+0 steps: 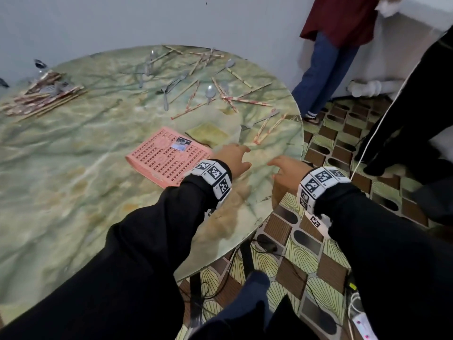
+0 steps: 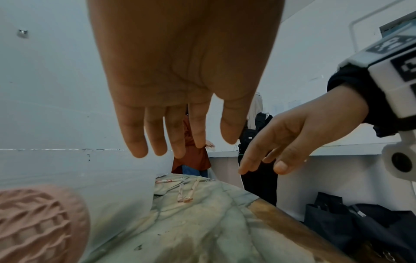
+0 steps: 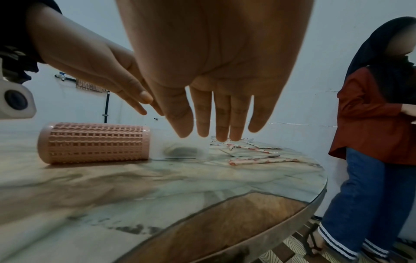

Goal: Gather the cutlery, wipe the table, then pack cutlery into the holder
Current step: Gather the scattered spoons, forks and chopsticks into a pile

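Note:
Both my hands hover open and empty over the near right edge of the round green marble table [image 1: 73, 192]. In the head view the left hand [image 1: 231, 157] is just right of the pink lattice holder [image 1: 166, 160], which lies on its side; the right hand [image 1: 285, 169] is beside the table rim. A yellow-green cloth [image 1: 208, 133] lies flat behind the holder. Spoons [image 1: 210, 92], a fork [image 1: 257, 122] and paper-wrapped chopsticks [image 1: 245, 100] are scattered across the far half; another pile [image 1: 44, 94] sits far left. The wrist views show straight fingers [image 2: 178, 138] [image 3: 221, 124], the holder [image 3: 94, 142] and chopsticks [image 3: 258, 160].
A person in a red top and jeans [image 1: 328, 52] stands just past the table's far right edge. Another in black [image 1: 416, 106] stands at the right. Cables and a power strip [image 1: 364, 325] lie on the patterned floor under me.

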